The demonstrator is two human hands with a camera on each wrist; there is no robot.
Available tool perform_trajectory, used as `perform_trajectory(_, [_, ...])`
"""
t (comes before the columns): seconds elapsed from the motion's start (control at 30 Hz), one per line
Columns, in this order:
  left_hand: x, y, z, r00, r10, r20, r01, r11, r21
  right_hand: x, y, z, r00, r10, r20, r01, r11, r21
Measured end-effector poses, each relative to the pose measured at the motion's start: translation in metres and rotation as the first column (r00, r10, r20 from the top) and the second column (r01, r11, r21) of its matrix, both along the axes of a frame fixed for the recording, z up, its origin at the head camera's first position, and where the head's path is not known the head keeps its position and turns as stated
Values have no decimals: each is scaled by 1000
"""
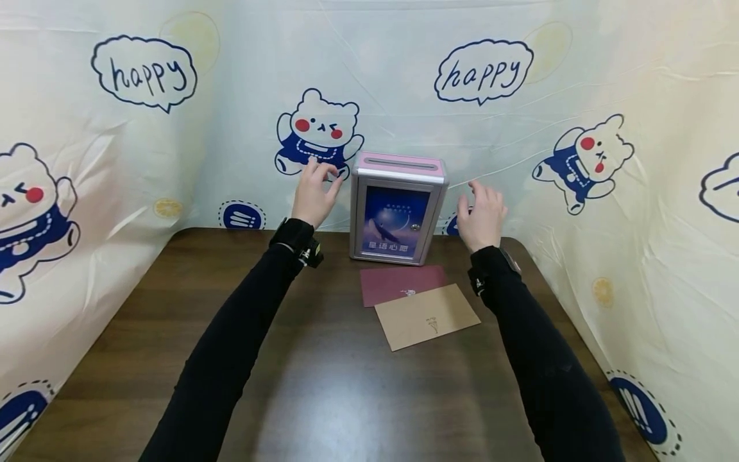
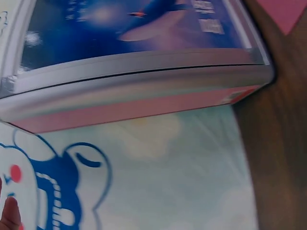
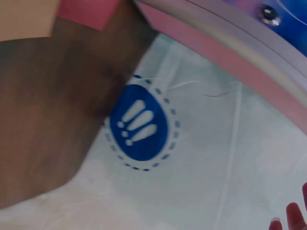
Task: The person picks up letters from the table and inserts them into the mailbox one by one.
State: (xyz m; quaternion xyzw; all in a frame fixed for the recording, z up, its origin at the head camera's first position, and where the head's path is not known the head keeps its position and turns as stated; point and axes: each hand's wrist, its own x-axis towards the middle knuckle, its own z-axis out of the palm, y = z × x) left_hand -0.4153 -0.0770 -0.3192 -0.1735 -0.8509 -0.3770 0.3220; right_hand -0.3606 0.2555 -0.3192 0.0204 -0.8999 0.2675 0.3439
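A silver-framed box [image 1: 397,208] with a pink slotted top stands upright near the table's back edge. Its front door carries a blue whale picture and a small round lock [image 3: 268,14]. My left hand [image 1: 314,192] is raised just left of the box, fingers loosely bent and apart from it. To the right, my right hand [image 1: 482,215] hovers with relaxed fingers, also not touching the box. Before the box lies a dark red envelope [image 1: 398,284], partly covered by a tan envelope [image 1: 427,316]. Only fingertips show in each wrist view.
The brown wooden table [image 1: 323,385] spreads toward me. Around its back and sides hangs a pale curtain [image 1: 398,58] printed with bears and "happy" bubbles. The box stands close to this curtain.
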Motion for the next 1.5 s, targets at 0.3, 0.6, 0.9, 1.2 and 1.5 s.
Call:
perform_trajectory(0.3, [15,-4,-43,963,154,219,-145,988,-59,13,14,-46,993,-38,109,38,999,6])
perform_trajectory(0.6, [29,16,-90,762,234,604,-27,943,-332,27,13,-75,974,-57,217,55,998,11])
perform_trajectory(0.9, [51,63,-106,622,337,707,93,864,-494,30,6,-90,969,-47,241,46,999,10])
perform_trajectory(1.2, [83,95,-94,615,372,695,92,842,-532,33,-1,-103,955,-40,293,39,999,9])
perform_trajectory(1.5, [51,130,-125,508,571,645,32,735,-677,34,-12,-112,946,-10,323,11,1000,-1])
